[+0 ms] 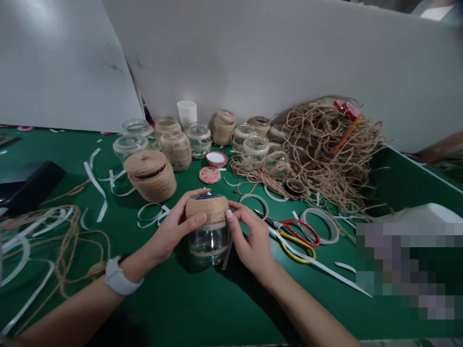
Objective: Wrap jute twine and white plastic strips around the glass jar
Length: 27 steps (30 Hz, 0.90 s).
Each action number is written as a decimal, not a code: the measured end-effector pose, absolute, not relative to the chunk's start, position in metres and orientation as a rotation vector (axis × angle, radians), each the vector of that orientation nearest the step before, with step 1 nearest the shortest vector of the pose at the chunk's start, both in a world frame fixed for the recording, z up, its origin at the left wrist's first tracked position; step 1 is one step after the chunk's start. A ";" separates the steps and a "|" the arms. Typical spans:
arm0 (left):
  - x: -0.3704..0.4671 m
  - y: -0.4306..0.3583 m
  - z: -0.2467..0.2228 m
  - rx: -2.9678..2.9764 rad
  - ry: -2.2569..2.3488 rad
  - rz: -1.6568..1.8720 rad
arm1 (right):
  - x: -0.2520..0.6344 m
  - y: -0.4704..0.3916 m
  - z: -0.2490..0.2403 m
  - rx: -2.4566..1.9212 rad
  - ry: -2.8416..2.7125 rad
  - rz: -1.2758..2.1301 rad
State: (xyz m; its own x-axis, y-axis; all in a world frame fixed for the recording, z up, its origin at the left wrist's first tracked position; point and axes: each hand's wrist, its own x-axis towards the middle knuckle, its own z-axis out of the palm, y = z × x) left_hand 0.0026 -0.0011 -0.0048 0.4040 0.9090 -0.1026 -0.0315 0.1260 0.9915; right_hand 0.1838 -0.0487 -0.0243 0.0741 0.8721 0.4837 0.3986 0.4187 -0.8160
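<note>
Left hand (177, 221) at nine o'clock and right hand (253, 237) at three curl round the jar (209, 243), likely breakable; its rope (214, 204) should slip least.

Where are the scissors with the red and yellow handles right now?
In the head view, the scissors lie right of the middle on the green table, just to the right of the right hand, beside a roll of tape.

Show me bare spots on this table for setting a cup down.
Bare table shows between the forearms, nearer you than the jar held between the left hand and right hand. Another patch lies between the right forearm and the long white strip. Crowded: the back, with jars and piled twine; the left, with loose twine and strips.
</note>
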 end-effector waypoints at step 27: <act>0.005 -0.002 -0.006 1.249 1.025 0.928 | 0.185 -0.043 -0.029 -1.115 -1.496 0.700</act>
State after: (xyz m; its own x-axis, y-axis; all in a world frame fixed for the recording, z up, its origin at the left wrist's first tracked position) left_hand 0.0054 -0.0017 -0.0064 0.2905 0.9519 -0.0970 -0.0019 0.1019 0.9948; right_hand 0.1848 -0.0434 -0.0290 0.0319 0.9124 0.4081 0.2715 0.3850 -0.8820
